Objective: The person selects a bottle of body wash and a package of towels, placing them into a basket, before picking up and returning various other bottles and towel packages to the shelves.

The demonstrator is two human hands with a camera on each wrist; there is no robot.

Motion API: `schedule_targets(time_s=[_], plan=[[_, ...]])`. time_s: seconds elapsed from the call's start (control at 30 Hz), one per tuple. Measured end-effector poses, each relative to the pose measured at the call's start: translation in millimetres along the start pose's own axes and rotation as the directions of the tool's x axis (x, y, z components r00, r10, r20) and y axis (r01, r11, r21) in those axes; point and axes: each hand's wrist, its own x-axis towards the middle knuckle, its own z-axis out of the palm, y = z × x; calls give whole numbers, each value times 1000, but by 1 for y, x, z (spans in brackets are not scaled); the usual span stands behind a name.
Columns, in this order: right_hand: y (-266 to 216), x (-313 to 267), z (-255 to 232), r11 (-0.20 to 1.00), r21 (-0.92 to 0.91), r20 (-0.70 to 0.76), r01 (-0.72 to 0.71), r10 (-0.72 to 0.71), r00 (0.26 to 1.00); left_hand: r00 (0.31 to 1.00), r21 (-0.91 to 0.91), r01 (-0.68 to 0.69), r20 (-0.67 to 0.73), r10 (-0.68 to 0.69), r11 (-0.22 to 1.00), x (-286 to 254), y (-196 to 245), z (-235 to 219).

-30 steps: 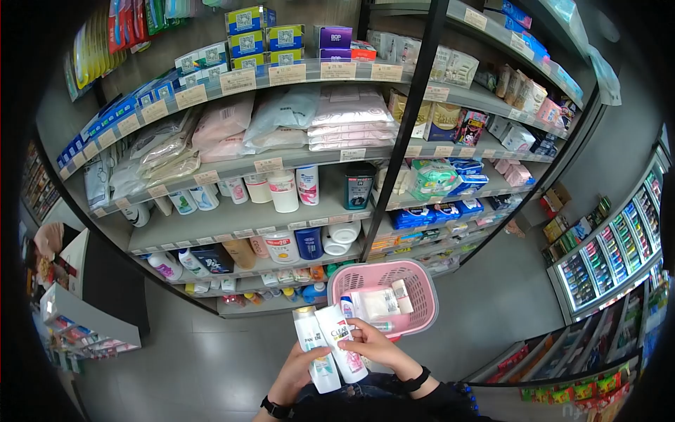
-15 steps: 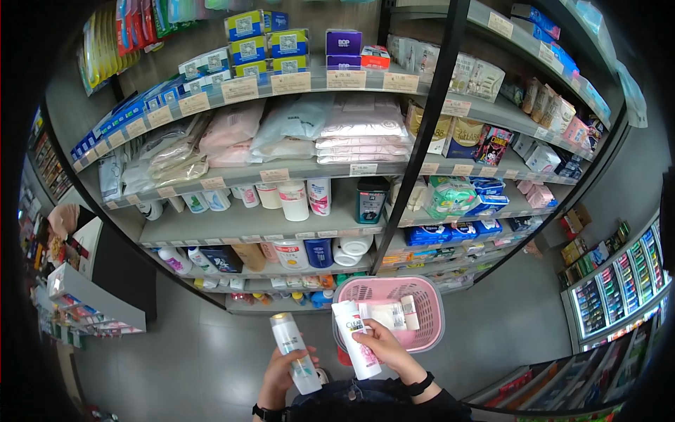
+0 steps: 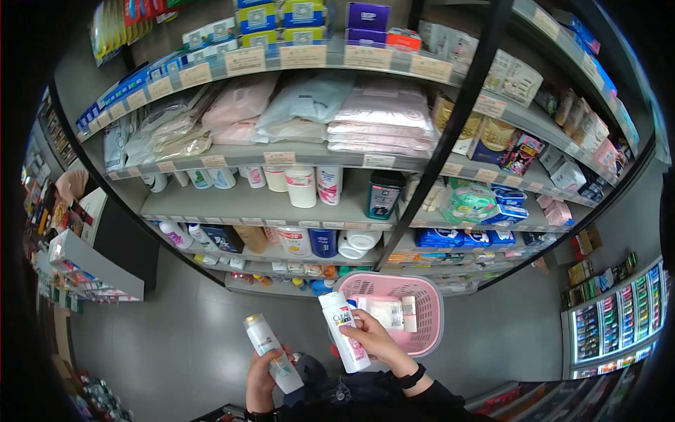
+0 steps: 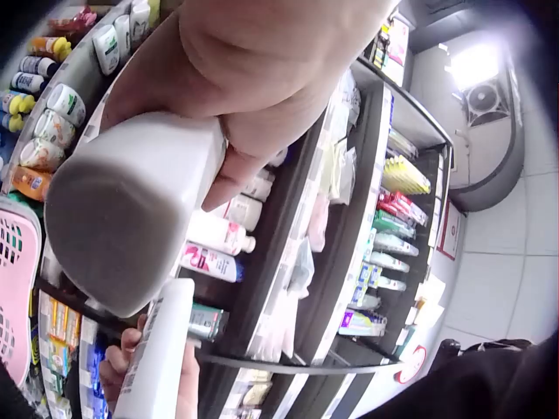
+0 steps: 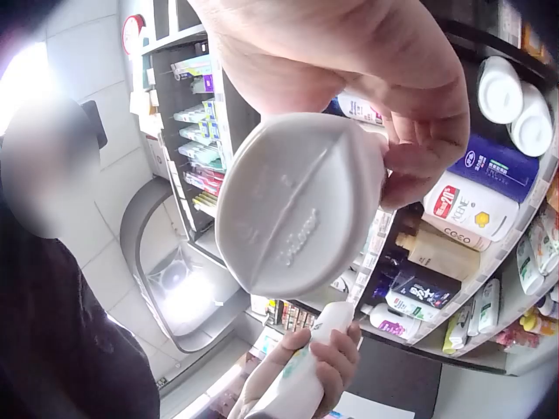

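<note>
My left hand (image 3: pixel 260 374) grips a white Pantene shampoo bottle (image 3: pixel 261 336) with a gold cap, tilted with its top to the upper left. To its right, my right hand (image 3: pixel 378 342) holds a white Clear shampoo bottle (image 3: pixel 339 325) with pink on its label, its front turned up toward my head. A gap separates the two bottles. The left wrist view shows the base of the Pantene bottle (image 4: pixel 113 218) up close. In the right wrist view the embossed base of the Clear bottle (image 5: pixel 297 209) fills the middle.
A pink basket (image 3: pixel 437 316) stands on the floor beyond my right hand, with a white packet (image 3: pixel 383 313) and other small goods inside. Ahead rise shelves (image 3: pixel 211 207) of bottles, bagged textiles and boxes. A counter (image 3: pixel 126 239) is at left, a lit drinks display (image 3: pixel 619 323) at right.
The two bottles were side by side a second ago; now they are apart, the Pantene bottle carried left in my left hand. The head view has shifted, with the shelves appearing closer.
</note>
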Motion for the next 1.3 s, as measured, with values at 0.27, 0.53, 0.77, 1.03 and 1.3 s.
schedule_targets(time_s=[0.27,0.53,0.77,1.03,1.3], plan=[[14,50,55,1000,7,-12,-14,14,1000,998,-125,-52,-41,47,991,23,51,-72],[40,117,171,986,102,-65,-129,136,989,993,9,-15,-115,15,1000,50,168,-175],[7,161,240,996,3,-74,86,-85,994,992,10,-5,-123,6,1000,51,237,-235],[-78,262,232,823,-294,-340,486,-565,752,984,-89,-26,-180,10,996,34,236,-278],[-104,348,191,539,-533,-282,652,-840,463,971,-38,32,-237,-40,999,7,255,-286]])
